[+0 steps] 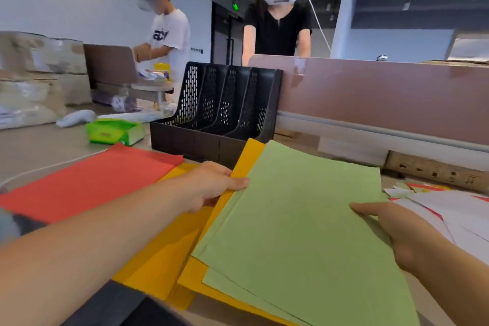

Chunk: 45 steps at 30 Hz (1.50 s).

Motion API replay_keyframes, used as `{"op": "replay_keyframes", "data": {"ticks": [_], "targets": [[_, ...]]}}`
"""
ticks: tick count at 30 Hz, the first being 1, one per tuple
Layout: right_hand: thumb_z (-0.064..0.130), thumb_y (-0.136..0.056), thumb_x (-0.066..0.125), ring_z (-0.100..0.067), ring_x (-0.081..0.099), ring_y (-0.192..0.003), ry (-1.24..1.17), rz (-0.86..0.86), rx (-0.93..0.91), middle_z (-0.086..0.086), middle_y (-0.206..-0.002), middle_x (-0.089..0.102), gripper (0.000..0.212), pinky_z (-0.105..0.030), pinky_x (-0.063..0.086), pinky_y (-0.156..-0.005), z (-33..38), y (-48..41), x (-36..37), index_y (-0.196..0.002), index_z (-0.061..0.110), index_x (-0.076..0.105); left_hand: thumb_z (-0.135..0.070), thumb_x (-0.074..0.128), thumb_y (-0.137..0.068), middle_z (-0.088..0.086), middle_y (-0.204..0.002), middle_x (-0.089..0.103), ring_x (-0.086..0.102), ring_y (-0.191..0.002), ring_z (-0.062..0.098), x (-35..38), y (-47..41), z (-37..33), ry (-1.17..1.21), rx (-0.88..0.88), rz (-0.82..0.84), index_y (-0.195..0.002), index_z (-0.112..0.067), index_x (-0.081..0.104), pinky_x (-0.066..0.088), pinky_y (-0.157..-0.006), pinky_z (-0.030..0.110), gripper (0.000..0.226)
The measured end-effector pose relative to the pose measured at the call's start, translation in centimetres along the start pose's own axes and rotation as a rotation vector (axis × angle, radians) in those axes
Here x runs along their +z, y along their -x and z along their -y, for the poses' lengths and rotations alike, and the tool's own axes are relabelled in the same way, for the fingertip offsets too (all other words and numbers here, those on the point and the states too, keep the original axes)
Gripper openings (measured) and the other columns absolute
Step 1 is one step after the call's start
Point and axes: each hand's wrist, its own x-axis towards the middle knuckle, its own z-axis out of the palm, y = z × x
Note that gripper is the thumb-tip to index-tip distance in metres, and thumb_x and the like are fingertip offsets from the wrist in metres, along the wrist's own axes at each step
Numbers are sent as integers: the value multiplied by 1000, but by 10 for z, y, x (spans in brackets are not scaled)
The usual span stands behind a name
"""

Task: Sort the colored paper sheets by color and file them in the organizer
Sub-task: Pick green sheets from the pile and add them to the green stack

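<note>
Heading: the light green paper sheets [304,219] are lying fanned in a loose stack. Their long axis is running from the near edge of the tabletop [39,148] toward the far edge, and their far left corner is pointing at the right end of the black perforated plastic organizer [225,114].
Left grip: the left hand [211,188] is pinching the stack's left long edge, thumb on top and fingers hidden beneath.
Right grip: the right hand [397,230] is gripping the right long edge the same way, so the sheets are spanning the gap between both hands.
Beneath: the yellow-orange paper sheets [169,259] are spreading under and to the left of the green ones, and the red paper sheets [92,182] are lying further left.
Organizer: it is standing upright at the far edge against a pinkish-brown desk partition [383,95], its four slots opening toward the camera.
Surface: a green tissue pack [113,131] is sitting left of the organizer, and loose white papers [449,209] are piling up at the right edge.
Room: two people wearing white headsets are standing beyond the partition.
</note>
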Motion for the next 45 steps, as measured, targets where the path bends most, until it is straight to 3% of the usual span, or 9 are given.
{"op": "replay_keyframes", "data": {"ticks": [6, 12, 17, 20, 22, 27, 31, 38, 45], "targets": [[3, -92, 49, -22, 60, -35, 10, 60, 29, -12, -49, 65, 10, -30, 46, -29, -21, -19, 75, -88, 0, 58, -4, 50, -96, 6, -69, 67, 63, -59, 18, -62, 15, 31, 54, -116, -197, -79, -10, 60, 52, -56, 29, 20], [5, -87, 59, -30, 61, -70, 98, 8, -72, -19, -86, 65, 23, -39, 52, -65, -46, -36, 123, -108, -3, 61, -5, 67, -84, 19, -108, 66, 64, -97, 33, -104, 3, 66, 0, -197, -354, -112, -1, 62, 52, -87, 46, 29], [0, -85, 61, -29, 61, -52, 83, -70, -86, -16, -76, 60, 20, -36, 52, -51, -43, -40, 109, -104, -2, 59, -3, 65, -81, 10, -79, 57, 48, -58, 21, -113, -12, 75, -360, -88, -452, -85, -15, 63, 37, -52, 26, 12], [2, -84, 62, -26, 62, -44, 71, -96, -52, -17, -82, 63, 18, -32, 51, -41, -37, -43, 94, -101, -3, 60, -6, 61, -84, 10, -95, 60, 56, -85, 26, -110, -13, 70, -737, -16, -512, -82, -14, 63, 45, -72, 31, 8], [5, -85, 60, -27, 63, -53, 75, -89, -40, -19, -91, 65, 23, -34, 51, -51, -30, -41, 85, -107, -3, 60, -16, 57, -89, 12, -118, 61, 55, -111, 30, -102, -14, 70, -968, 109, -566, -108, -10, 63, 46, -92, 38, 21], [5, -90, 55, -25, 57, -39, 101, -98, -36, -12, -53, 61, 16, -30, 44, -47, -18, -37, 63, -105, 0, 55, -48, 38, -98, 11, -137, 49, 44, -128, 30, -62, -1, 70, -1003, 186, -351, -134, -17, 51, 38, -104, 42, 49], [3, -88, 55, -25, 61, -40, 45, -123, -23, -16, -72, 63, 22, -32, 50, -43, -21, -33, 42, -109, -2, 57, -55, 36, -96, 12, -148, 37, 37, -134, 31, -56, -3, 76, -1072, 43, -162, -142, -16, 41, 34, -108, 41, 61], [8, -88, 57, -21, 61, -35, 103, -135, 7, -11, -49, 65, 22, -29, 47, -31, -27, -16, 7, -108, 0, 56, -43, 41, -99, 9, -149, 38, 33, -137, 32, -37, 2, 64, -1107, 127, -247, -140, -19, 45, 24, -113, 52, 49], [9, -86, 63, -27, 65, -63, 106, -147, -4, -17, -91, 67, 31, -31, 51, -50, -34, -6, -17, -113, -4, 57, -35, 46, -97, 9, -138, 51, 43, -131, 30, 21, 5, 21, -1076, 405, -227, -133, -15, 53, 38, -105, 45, 41]]}}
